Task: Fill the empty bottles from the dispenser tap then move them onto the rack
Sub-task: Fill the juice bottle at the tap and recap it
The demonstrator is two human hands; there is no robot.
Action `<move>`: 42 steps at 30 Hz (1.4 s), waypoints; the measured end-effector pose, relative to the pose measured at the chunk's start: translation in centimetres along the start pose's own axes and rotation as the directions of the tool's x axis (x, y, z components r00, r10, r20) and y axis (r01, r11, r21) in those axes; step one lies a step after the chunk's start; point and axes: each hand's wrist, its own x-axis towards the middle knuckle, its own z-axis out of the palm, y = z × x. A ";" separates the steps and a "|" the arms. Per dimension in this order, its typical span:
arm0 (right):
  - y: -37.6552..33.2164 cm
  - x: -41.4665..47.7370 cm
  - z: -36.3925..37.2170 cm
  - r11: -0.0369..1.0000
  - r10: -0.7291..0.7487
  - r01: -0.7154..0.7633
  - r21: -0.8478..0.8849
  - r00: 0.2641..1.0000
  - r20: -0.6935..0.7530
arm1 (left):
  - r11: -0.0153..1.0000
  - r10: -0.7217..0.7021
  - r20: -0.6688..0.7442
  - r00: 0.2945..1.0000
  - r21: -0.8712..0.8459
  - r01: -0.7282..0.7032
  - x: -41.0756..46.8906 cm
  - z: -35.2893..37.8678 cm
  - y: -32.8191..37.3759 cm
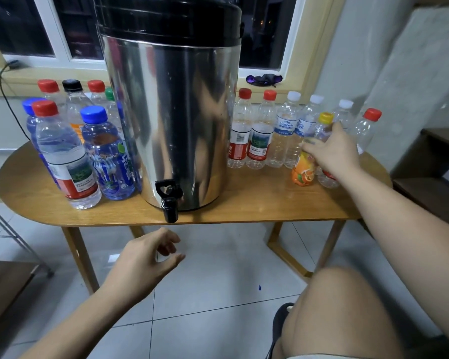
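A tall steel dispenser with a black lid stands mid-table, its black tap hanging over the front edge. Empty capped bottles line up to its right. My right hand wraps around a yellow-capped bottle with an orange label at the front of that row. Filled bottles with red, blue and black caps cluster left of the dispenser. My left hand hovers below the tap, in front of the table edge, fingers loosely curled and holding nothing.
The oval wooden table stands on a tiled floor under a window. A metal rack leg shows at the left edge. Dark wooden steps sit to the right. My knee is at lower right.
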 end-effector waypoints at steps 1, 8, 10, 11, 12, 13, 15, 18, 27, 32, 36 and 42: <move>-0.2 -0.6 0.1 1.000 -0.014 0.014 0.011 1.000 -0.010 | 1.000 -0.001 -0.002 1.000 -0.005 0.001 0.0 0.0 0.0; -4.8 -7.5 -0.4 0.977 -0.186 0.180 0.112 0.982 0.045 | 0.999 -0.017 -0.035 0.999 -0.029 0.016 0.1 -0.9 0.3; -6.1 -9.9 -0.2 0.960 -0.238 0.223 0.167 0.968 0.081 | 0.999 -0.019 -0.039 0.999 -0.033 0.018 0.2 -1.1 0.3; -6.8 -11.2 -0.2 0.947 -0.276 0.255 0.196 0.957 0.091 | 0.999 -0.019 -0.042 0.999 -0.040 0.018 0.2 -1.3 0.3; -7.5 -12.6 -0.2 0.931 -0.315 0.287 0.225 0.944 0.100 | 0.999 -0.021 -0.047 0.999 -0.048 0.019 0.2 -1.4 0.2; -8.1 -13.9 -0.1 0.915 -0.350 0.314 0.254 0.930 0.109 | 0.998 -0.025 -0.053 0.998 -0.057 0.022 0.1 -1.5 0.2; -9.2 -16.3 0.3 0.885 -0.393 0.336 0.322 0.910 0.132 | 0.997 -0.030 -0.070 0.997 -0.069 0.025 0.1 -1.8 0.2; -10.2 -19.5 1.2 0.862 -0.428 0.336 0.379 0.884 0.190 | 0.997 -0.036 -0.092 0.995 -0.068 0.030 0.1 -2.2 0.4; -8.4 -26.4 7.4 0.891 -0.444 0.340 0.300 0.788 0.426 | 0.990 -0.038 -0.098 0.994 -0.142 0.024 -0.2 -2.8 0.9; -7.4 -28.3 10.1 0.907 -0.420 0.347 0.238 0.711 0.564 | 0.966 0.020 -0.018 1.000 -0.256 -0.024 -0.5 -3.2 1.8; -7.5 -29.0 11.0 0.903 -0.423 0.353 0.243 0.640 0.642 | 0.976 0.118 0.074 0.990 -0.192 -0.102 -0.5 -2.9 1.4; -7.5 -29.0 11.3 0.903 -0.409 0.381 0.198 0.620 0.670 | 0.977 0.179 0.150 0.972 -0.141 -0.159 -0.4 -2.9 0.9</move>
